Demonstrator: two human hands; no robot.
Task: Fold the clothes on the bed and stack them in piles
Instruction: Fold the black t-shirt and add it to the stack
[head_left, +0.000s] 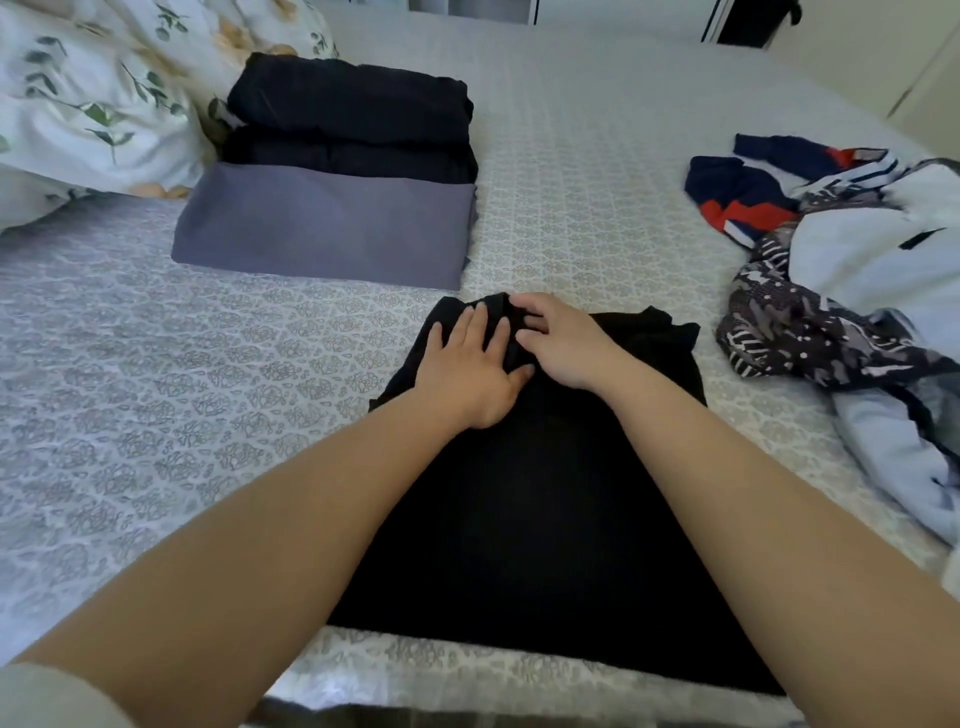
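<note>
A black garment (540, 509) lies flat on the bed (156, 364) right in front of me, its far end bunched. My left hand (472, 369) presses flat on that far end with straight fingers. My right hand (561, 343) sits beside it, fingers curled into the bunched black fabric at the top edge. A folded pile (332, 171) stands at the back left: a grey piece at the bottom with dark folded pieces on top.
A heap of unfolded clothes (852, 270) lies at the right edge, with navy-red, patterned dark and pale blue pieces. A floral duvet (88, 98) is bunched at the back left. The patterned bedspread shows between the piles.
</note>
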